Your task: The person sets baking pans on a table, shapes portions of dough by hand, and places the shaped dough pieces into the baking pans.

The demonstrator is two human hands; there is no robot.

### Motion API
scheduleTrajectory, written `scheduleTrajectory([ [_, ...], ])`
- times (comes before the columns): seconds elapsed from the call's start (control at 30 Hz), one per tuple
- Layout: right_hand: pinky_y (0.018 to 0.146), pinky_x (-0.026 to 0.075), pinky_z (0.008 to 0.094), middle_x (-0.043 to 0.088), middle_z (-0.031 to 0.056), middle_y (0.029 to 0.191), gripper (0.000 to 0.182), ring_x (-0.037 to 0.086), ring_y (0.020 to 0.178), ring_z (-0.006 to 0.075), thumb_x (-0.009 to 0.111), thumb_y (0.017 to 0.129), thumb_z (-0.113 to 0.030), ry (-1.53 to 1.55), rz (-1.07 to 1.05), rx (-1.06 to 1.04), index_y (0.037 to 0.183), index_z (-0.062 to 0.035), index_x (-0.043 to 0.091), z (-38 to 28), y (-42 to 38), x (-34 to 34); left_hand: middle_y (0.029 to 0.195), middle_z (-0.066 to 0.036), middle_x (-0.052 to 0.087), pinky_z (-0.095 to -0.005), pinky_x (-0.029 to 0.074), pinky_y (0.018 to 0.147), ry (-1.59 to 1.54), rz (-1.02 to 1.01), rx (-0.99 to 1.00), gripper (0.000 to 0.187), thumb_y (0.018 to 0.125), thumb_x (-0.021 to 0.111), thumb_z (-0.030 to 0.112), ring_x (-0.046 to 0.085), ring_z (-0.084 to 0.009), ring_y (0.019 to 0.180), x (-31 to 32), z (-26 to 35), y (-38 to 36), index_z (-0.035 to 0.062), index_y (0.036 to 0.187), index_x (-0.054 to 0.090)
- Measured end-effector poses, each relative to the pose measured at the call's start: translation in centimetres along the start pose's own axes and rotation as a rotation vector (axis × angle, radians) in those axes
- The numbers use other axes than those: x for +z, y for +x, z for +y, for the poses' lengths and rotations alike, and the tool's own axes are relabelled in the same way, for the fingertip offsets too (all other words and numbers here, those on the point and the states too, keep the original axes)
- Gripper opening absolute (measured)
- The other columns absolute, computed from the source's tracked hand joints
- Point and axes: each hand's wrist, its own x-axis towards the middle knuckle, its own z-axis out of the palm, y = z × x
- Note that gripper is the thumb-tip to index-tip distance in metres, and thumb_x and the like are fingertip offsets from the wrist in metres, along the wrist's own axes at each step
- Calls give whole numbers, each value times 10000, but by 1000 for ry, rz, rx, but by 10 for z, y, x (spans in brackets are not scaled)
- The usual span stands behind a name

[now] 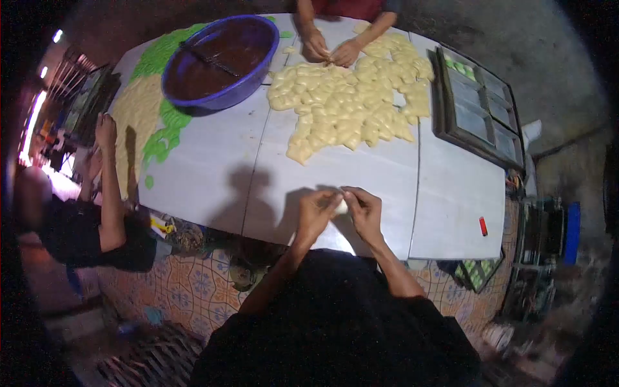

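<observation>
A small pale dough piece (341, 207) is held between my two hands over the near part of the white table (451, 187). My left hand (315, 213) pinches it from the left, fingers closed. From the right, my right hand (364, 211) closes its thumb and fingers on the same piece. Part of the piece is hidden by the fingers. Beyond my hands lies a wide spread of yellow dough pieces (348, 106), touching one another.
A purple basin (222, 100) of brown filling stands at the back left, beside green dough (171, 119) and beige dough (142, 106). Co-workers are across the table and at left. A compartment tray (474, 109) and red lighter (483, 226) are at right.
</observation>
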Motion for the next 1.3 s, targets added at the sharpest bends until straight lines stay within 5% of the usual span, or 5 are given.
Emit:
scheduleTrajectory([
  [0.2, 666, 478, 272, 607, 79, 1114, 418, 547, 845, 115, 586, 921, -198, 266, -644, 424, 1297, -22, 534, 7, 11, 1, 1031, -63, 556, -233, 480, 781, -337, -296, 177, 530, 795, 592, -137, 571, -110, 923, -32, -7, -16, 63, 1246, 398],
  [0.37, 948, 452, 343, 610, 146, 1211, 358, 555, 1119, 252, 581, 877, -68, -313, -326, -350, 1235, -78, 595, 35, 23, 33, 1111, -111, 575, -380, 403, 934, 262, 441, 491, 389, 735, 731, 63, 537, -225, 1096, -75, -18, -10, 57, 1083, 559],
  [0.67, 835, 476, 236, 635, 100, 1148, 389, 589, 1012, 131, 533, 892, -1, -129, -644, -23, 1280, 32, 519, 37, 123, 160, 850, -108, 649, -341, 475, 831, 69, 588, 1056, 132, 881, 504, 36, 613, -257, 878, -369, 26, 144, 19, 814, 617],
  [1.17, 1002, 371, 350, 578, 145, 1230, 465, 528, 1127, 281, 656, 821, -153, 54, -14, 105, 1252, -22, 540, 65, 319, 570, 994, -237, 635, -465, 489, 793, 1009, 1411, -77, 660, 747, 676, 517, 616, -367, 944, -534, 72, 403, -81, 1003, 565],
  [1.3, 990, 386, 371, 586, 134, 1218, 483, 539, 1118, 278, 681, 817, -184, 824, -384, 593, 1252, -29, 539, 75, 332, 573, 787, -230, 658, -450, 501, 725, 424, 829, 129, 524, 755, 655, 472, 652, -367, 776, -620, -1, 427, -49, 798, 666],
])
